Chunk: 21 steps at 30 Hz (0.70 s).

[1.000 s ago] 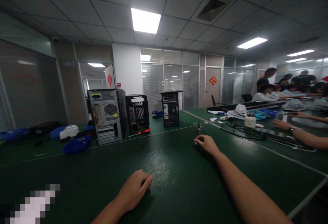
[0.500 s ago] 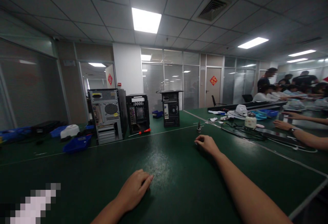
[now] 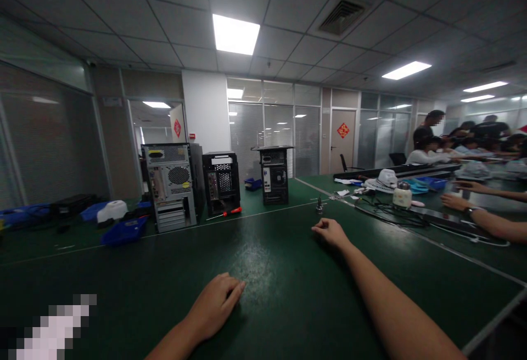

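Observation:
My left hand point(image 3: 217, 303) rests on the green tabletop point(image 3: 272, 305) with its fingers curled together and the thumb alongside; nothing shows in it. Farther forward, my right hand point(image 3: 330, 234) lies on the table, thumb and fingers drawn into a pinch. Whatever may be between those fingertips is too small or hidden to make out. Just beyond the right hand stands a small upright metal piece point(image 3: 319, 206), apart from the fingers. A screwdriver with a red handle point(image 3: 235, 211) lies farther back to the left, away from both hands.
Along the back stand a grey computer case point(image 3: 175, 190), a black case point(image 3: 222, 184) and a smaller black tower point(image 3: 274, 176). Blue trays point(image 3: 124, 231) sit at left. On the right are cables point(image 3: 382, 212), a cream pot-like container point(image 3: 402, 195) and a co-worker's hands point(image 3: 457, 202).
My right hand has shifted very slightly on the table. My left hand stays in place, and the computer cases and screwdriver have not moved.

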### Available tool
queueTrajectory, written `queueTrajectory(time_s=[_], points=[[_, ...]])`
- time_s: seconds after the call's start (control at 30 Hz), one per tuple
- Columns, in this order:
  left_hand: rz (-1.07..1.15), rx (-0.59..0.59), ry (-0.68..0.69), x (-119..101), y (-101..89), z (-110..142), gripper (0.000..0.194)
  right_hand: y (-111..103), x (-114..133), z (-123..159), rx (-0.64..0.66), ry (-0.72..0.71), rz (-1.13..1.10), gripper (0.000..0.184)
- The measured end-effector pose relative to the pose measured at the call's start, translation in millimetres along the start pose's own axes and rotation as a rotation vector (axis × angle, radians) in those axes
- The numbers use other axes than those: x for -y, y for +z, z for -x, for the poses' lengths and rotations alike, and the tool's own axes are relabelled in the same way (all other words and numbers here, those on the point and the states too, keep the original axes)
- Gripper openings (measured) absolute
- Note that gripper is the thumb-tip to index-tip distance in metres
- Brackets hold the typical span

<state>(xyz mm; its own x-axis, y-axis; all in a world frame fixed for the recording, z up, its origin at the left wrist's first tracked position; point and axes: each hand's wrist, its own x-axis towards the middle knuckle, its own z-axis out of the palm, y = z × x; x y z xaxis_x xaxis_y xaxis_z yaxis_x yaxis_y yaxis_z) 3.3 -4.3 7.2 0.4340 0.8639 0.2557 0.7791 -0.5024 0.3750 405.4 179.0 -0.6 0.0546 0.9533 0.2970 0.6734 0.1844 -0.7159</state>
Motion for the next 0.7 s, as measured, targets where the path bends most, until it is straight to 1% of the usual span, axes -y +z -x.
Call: queueTrajectory(time_s=[0.2,0.5,0.6,0.7], points=[[-0.003,0.003,0.003,1.2,0.7,1.4,0.055,3.0,6.6,0.5,-0.003,0.029,0.028,0.015],[-0.032,-0.022,-0.01,0.8,-0.3,4.1,0.055,-6.9,8.7,2.8,0.05,0.007,0.082,0.018],[-0.092,-0.025,-0.008,2.2,1.1,6.0,0.052,-3.7,7.5,2.9,0.053,0.001,0.091,0.018],[-0.131,-0.031,0.013,3.4,1.9,7.2,0.049,3.0,1.9,-0.3,0.032,0.02,0.133,0.025]])
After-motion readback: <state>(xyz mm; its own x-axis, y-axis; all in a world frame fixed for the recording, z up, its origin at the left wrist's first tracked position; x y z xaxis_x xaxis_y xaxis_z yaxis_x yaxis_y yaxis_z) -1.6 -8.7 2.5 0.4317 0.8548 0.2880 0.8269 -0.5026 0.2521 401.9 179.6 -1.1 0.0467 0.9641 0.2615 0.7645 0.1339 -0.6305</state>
